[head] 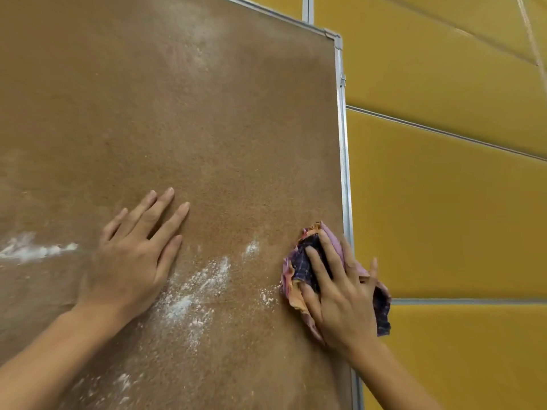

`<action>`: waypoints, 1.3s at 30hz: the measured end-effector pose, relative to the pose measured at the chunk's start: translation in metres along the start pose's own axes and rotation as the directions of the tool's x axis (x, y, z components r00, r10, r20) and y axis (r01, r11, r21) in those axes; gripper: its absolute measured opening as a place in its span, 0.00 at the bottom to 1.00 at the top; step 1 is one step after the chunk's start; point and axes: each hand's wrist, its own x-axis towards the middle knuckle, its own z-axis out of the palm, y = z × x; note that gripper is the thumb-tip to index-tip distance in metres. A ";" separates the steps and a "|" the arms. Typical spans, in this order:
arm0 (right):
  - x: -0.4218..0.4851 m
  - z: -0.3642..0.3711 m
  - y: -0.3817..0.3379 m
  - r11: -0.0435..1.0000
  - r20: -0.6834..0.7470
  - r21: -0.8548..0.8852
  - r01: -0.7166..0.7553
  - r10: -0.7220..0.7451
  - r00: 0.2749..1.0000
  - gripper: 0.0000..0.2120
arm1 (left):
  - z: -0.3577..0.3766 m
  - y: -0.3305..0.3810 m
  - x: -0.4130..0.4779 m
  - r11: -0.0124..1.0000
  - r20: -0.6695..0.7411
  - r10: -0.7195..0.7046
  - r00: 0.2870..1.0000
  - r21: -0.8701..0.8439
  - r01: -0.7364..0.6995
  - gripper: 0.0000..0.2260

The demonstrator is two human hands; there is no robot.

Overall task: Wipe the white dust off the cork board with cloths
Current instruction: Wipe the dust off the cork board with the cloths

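A brown cork board (207, 128) in a thin metal frame (343, 149) fills the left and middle of the view. Patches of white dust (189, 294) lie on its lower part, with another streak of white dust (35, 250) at the far left and a faint smear near the top. My left hand (133, 255) lies flat on the board, fingers spread, holding nothing. My right hand (337, 294) presses a crumpled pink, orange and dark plaid cloth (299, 264) against the board by its right edge, just right of the dust.
Yellow padded wall panels (444, 217) with grey seams stand behind and to the right of the board. A metal post (307, 8) rises behind the board's top corner.
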 end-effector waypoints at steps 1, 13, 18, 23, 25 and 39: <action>0.019 0.001 -0.001 0.999 0.011 -0.004 -0.040 0.040 0.999 0.29 | 0.000 0.000 0.000 1.000 -0.007 0.000 1.000 0.008 0.000 0.23; -0.026 -0.008 -0.040 0.948 -0.067 0.191 0.254 -0.246 0.967 0.24 | 0.004 0.000 -0.003 1.000 -0.050 -0.001 0.999 -0.002 0.001 0.22; 0.074 -0.003 -0.041 0.934 -0.074 0.299 -0.197 0.229 0.971 0.22 | 0.004 -0.002 -0.004 0.999 -0.062 -0.017 0.998 -0.036 0.015 0.22; -0.023 -0.018 -0.103 0.916 -0.082 0.327 0.231 -0.216 0.973 0.21 | 0.000 -0.002 -0.003 0.997 -0.008 -0.037 0.999 -0.066 0.036 0.22; -0.035 -0.022 -0.096 0.892 -0.088 0.293 0.346 -0.335 0.938 0.21 | -0.002 -0.003 -0.003 0.996 0.016 -0.046 0.999 -0.079 0.047 0.22; -0.042 -0.032 -0.121 0.852 -0.031 0.287 0.438 -0.449 0.893 0.22 | -0.017 -0.009 0.001 0.987 0.130 -0.027 0.991 -0.155 0.047 0.22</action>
